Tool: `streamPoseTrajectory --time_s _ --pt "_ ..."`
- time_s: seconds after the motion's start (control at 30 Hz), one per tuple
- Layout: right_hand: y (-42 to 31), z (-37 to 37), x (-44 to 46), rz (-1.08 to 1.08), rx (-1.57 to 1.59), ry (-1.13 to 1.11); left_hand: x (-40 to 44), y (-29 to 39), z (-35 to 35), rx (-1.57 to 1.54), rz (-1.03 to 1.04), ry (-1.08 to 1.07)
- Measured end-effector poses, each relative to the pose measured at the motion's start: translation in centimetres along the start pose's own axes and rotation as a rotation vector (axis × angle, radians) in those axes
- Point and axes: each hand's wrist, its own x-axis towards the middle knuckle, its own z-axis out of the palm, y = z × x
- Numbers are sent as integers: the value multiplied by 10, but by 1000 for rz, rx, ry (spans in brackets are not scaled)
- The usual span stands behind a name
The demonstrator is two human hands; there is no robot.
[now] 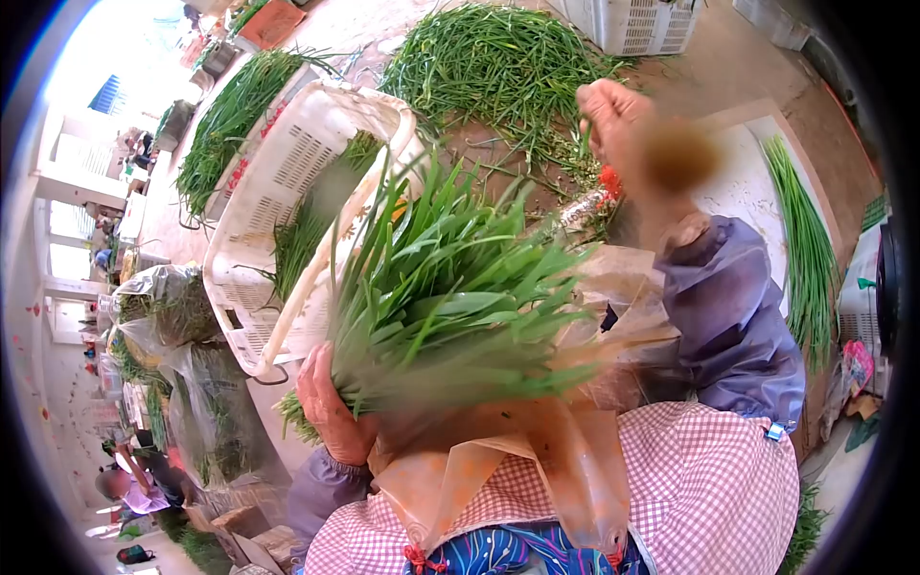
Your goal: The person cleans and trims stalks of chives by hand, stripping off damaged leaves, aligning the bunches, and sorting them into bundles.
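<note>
The bunch of leafy greens (450, 287), its long axis running from stem ends at lower left to leaf tips at upper right, is clasped in the left hand (335, 412), fingers wrapped round its base. The raised right hand (613, 120) has curled fingers (whether they pinch anything, I cannot tell), near the loose green pile (498, 72); the white crate (240, 259) stands just beside the bunch.

Right hand (615, 113) partly behind a brown blur (678, 153), left hand (335, 414) partly hidden by green leaves (450, 278)
</note>
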Motion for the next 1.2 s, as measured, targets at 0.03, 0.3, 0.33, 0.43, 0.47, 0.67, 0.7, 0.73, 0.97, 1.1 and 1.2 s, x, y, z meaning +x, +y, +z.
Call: streamPoseTrajectory --time_s 0.03,0.3,0.33,0.43,0.47,0.67,0.7,0.73,0.97,1.1,1.2 --pt "-2 -11 2 147 163 -55 -1 4 1 8 22 33" --pt "-55 1 -37 -19 77 -405 -7 11 4 106 64 117" --pt "-58 3 -40 -64 103 -514 -7 12 4 128 72 121" --pt "-55 18 -50 -173 -37 -746 -6 13 4 154 91 126" --pt "-61 23 -54 -187 -109 -760 -6 14 4 156 100 126" --pt "-40 28 -50 -212 94 -376 -10 17 10 253 111 195" --pt "-36 25 -45 -114 261 -166 -11 18 10 248 105 197" --pt "-38 14 -42 20 348 -156 -9 19 9 235 120 210" --pt "-70 18 -65 1 -147 -910 -8 17 7 273 155 190" --pt "-52 26 -66 -364 -240 -833 -8 22 7 237 141 215" --pt "-41 20 -57 -161 -64 -324 -10 19 7 273 180 198"
